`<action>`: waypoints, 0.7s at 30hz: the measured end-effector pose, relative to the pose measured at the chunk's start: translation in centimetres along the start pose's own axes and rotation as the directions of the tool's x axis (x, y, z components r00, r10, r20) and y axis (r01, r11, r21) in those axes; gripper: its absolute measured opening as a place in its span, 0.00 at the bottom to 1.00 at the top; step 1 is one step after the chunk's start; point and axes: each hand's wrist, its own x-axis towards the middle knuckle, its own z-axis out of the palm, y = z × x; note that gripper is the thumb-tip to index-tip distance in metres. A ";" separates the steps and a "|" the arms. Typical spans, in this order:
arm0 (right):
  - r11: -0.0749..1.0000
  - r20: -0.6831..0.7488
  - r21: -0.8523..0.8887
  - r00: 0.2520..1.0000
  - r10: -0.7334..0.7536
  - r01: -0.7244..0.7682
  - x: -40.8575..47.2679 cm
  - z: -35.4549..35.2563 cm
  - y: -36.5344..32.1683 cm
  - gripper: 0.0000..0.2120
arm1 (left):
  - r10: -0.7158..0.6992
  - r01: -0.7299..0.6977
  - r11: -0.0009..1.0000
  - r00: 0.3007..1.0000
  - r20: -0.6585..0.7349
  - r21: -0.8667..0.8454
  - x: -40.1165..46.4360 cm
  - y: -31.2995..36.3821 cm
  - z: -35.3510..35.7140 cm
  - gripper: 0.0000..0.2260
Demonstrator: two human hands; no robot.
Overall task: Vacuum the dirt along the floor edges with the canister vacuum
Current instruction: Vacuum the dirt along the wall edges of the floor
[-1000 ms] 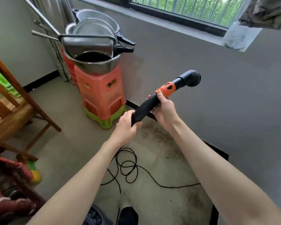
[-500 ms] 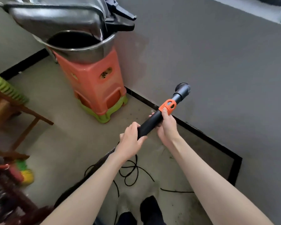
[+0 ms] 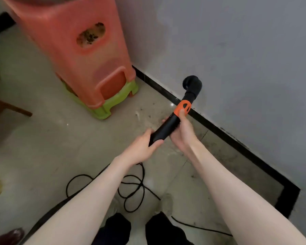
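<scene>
I hold a black vacuum wand [image 3: 168,127] with an orange collar [image 3: 182,107] in both hands. My left hand [image 3: 141,149] grips its lower end. My right hand [image 3: 181,131] grips it just below the collar, thumb on the orange part. The round black nozzle head [image 3: 193,84] points at the grey wall, just above the black baseboard [image 3: 219,131]. Dark dirt specks [image 3: 148,112] lie on the beige floor near the baseboard, below the wand. The canister itself is out of view.
A stack of orange plastic stools on a green one [image 3: 88,68] stands against the wall at upper left. A black power cord [image 3: 132,190] loops on the floor by my feet. Wooden chair legs [image 3: 11,108] sit at the left edge.
The view has tilted down and moved closer to the floor edge. The wand has dropped from chest height toward the baseboard, with both hands keeping their grip.
</scene>
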 end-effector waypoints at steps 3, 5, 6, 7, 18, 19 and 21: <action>0.999 0.002 -0.030 1.000 -0.025 0.025 6.1 -1.3 3.1 0.16 | -0.002 0.002 1.000 1.000 -0.018 0.004 4.8 -4.7 2.8 0.16; 0.998 -0.001 -0.044 0.999 -0.043 0.043 10.1 -2.4 5.1 0.16 | 0.022 -0.021 1.000 0.999 -0.048 0.019 7.7 -7.9 5.0 0.16; 0.998 0.006 -0.046 0.999 -0.046 0.046 12.1 -2.9 6.2 0.17 | 0.034 -0.033 0.999 0.997 -0.066 0.030 9.1 -9.4 6.1 0.16; 0.998 0.019 -0.051 0.999 -0.047 0.048 14.3 -3.6 7.3 0.17 | 0.041 -0.038 0.998 0.996 -0.080 0.043 10.6 -11.1 7.3 0.16; 0.989 0.115 -0.139 0.993 -0.035 0.051 33.3 -8.2 14.4 0.26 | 0.072 -0.044 0.979 0.988 -0.137 0.197 25.1 -23.9 15.2 0.16; 0.990 0.106 -0.131 0.993 -0.045 0.059 34.6 -8.5 14.8 0.27 | 0.077 -0.044 0.974 0.987 -0.141 0.222 26.1 -24.4 15.6 0.16; 0.990 0.086 -0.115 0.994 -0.067 0.076 36.9 -9.2 15.6 0.28 | 0.089 -0.047 0.962 0.985 -0.147 0.269 27.9 -25.2 16.2 0.17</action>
